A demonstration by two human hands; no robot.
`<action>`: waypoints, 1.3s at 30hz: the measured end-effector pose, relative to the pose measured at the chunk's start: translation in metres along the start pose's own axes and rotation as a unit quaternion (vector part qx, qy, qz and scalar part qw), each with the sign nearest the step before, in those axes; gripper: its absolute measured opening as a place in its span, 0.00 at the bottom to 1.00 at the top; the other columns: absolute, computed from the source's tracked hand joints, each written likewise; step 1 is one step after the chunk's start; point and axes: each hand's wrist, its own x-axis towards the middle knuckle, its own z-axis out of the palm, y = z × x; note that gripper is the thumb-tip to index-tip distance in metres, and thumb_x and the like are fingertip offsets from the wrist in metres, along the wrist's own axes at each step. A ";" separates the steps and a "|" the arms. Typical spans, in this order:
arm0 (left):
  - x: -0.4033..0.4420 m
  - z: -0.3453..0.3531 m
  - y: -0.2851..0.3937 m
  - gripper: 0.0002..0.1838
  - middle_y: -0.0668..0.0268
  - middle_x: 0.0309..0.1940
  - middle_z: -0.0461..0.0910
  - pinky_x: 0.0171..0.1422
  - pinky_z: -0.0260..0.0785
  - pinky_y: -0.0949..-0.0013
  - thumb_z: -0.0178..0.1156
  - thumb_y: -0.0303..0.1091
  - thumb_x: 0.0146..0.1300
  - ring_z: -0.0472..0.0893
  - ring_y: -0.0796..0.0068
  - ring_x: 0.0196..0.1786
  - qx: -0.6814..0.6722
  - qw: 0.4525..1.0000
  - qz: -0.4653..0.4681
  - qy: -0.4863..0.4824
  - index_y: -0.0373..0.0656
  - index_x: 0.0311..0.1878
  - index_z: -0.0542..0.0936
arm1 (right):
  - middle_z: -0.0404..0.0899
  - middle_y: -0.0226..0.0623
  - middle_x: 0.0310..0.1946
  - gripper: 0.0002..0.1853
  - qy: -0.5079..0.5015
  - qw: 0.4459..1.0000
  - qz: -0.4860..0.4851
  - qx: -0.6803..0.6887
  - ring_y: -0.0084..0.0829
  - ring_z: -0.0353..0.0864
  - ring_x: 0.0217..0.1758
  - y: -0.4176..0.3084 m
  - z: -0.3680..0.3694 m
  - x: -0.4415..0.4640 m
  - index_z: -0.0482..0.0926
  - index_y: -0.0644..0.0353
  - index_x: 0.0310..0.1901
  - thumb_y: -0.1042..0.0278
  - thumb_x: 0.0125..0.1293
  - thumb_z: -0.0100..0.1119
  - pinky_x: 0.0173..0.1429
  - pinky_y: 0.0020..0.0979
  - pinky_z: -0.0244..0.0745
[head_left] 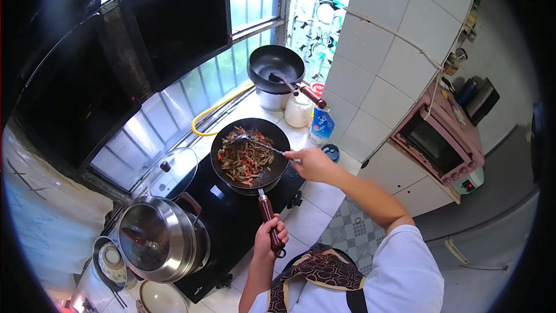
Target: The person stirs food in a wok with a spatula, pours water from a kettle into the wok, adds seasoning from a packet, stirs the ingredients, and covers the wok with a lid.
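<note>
A dark frying pan [282, 175] sits over a burner of the black gas stove [223, 243]. Shredded food [246, 159] in brown strips with red bits is spread inside it. My left hand [271, 235] is wrapped round the pan's reddish-brown handle. In my right hand [313, 165] is the handle of a metal spatula or ladle [263, 145]. Its head lies in the food at the upper left of the pan, partly hidden by the strips, so its exact shape is unclear.
Left of the pan stand a large steel pot [153, 243] and a glass lid [172, 171]. Behind are a black wok [277, 61], a white jar [298, 110] and a blue bag [321, 126]. A pink oven [437, 139] is at right. A yellow hose [200, 124] runs along the window.
</note>
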 end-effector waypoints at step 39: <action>0.001 -0.006 -0.001 0.11 0.65 0.20 0.65 0.19 0.62 0.73 0.49 0.30 0.57 0.66 0.76 0.17 0.024 1.000 0.005 0.017 0.41 0.44 0.65 | 0.76 0.49 0.35 0.16 -0.007 0.997 0.058 0.049 0.46 0.74 0.40 0.026 0.013 0.021 0.74 0.57 0.46 0.70 0.55 0.43 0.46 0.38 0.69</action>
